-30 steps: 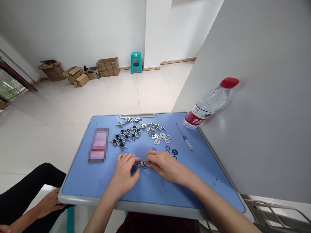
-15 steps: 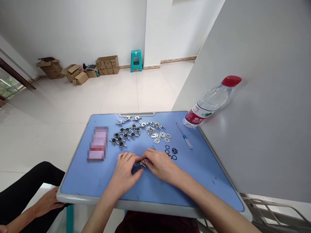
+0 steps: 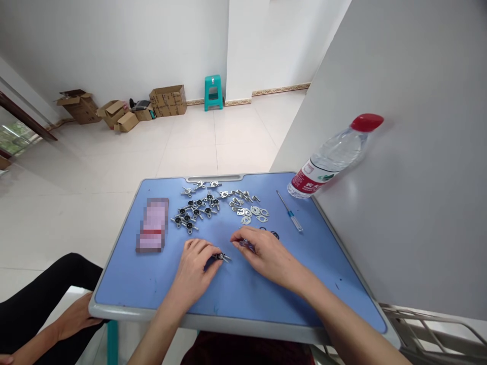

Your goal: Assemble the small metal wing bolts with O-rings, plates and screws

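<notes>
My left hand [image 3: 196, 261] is closed around a small metal fitting [image 3: 222, 257] with a dark top, holding it low over the blue tabletop. To its right, my right hand [image 3: 262, 251] curls its fingers around a small tool with a clear, purplish handle [image 3: 247, 245]; its tip is hidden. A gap separates the two hands. Beyond my left hand lie several similar metal fittings with black round faces [image 3: 197, 213]. Black rubber rings [image 3: 274, 235] are partly covered by my right hand. Flat metal plates [image 3: 254, 210] with holes lie past them.
A screwdriver [image 3: 289, 213] lies on the right of the blue table [image 3: 152, 289]. Behind it a water bottle [image 3: 323, 165] leans against the grey panel [image 3: 411, 177]. A blurred-out phone-shaped object [image 3: 153, 225] rests at left. Another person's hand [image 3: 79, 314] touches the near left corner.
My right hand has drawn away from the fitting, up and to the right, covering more of the rubber rings. My left hand stays in place with the fitting.
</notes>
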`<state>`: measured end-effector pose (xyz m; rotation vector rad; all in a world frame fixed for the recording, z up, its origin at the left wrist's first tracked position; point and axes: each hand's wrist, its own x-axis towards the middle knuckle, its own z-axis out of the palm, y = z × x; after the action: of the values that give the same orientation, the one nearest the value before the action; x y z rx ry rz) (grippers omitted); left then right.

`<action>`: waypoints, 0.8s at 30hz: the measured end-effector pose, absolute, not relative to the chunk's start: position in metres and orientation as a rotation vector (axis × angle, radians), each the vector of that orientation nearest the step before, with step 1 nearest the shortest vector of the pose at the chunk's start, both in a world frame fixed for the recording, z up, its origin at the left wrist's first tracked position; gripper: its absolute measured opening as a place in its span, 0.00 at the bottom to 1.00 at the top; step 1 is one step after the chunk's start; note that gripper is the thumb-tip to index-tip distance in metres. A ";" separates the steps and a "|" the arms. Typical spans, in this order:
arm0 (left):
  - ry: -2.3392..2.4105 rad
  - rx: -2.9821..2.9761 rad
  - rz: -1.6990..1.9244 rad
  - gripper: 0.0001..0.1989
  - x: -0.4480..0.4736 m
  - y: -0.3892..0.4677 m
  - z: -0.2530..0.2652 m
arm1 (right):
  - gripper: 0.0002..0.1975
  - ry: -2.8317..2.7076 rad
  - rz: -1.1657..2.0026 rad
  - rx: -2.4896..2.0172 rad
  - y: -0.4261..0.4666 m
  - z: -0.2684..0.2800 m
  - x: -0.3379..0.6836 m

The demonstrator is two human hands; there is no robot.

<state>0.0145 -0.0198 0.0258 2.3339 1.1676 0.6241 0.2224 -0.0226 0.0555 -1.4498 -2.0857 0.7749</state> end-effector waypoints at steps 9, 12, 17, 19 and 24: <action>1.208 2.258 0.626 0.04 0.013 -0.020 0.027 | 0.09 -2.150 0.780 -1.448 -0.024 0.052 0.222; 1.214 2.261 0.619 0.03 0.013 -0.020 0.027 | 0.09 -2.158 0.805 -1.451 -0.025 0.053 0.222; 1.202 2.260 0.616 0.03 0.013 -0.020 0.027 | 0.10 -2.176 0.836 -1.433 -0.026 0.054 0.219; 1.197 2.254 0.614 0.04 0.013 -0.021 0.027 | 0.11 -2.194 0.843 -1.436 -0.026 0.054 0.219; 1.197 2.252 0.619 0.04 0.013 -0.021 0.028 | 0.13 -2.242 0.844 -1.424 -0.027 0.054 0.218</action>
<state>0.0129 -0.0205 0.0281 2.2523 1.1972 0.6194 0.2184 -0.0266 0.0537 -1.4238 -2.2424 0.8437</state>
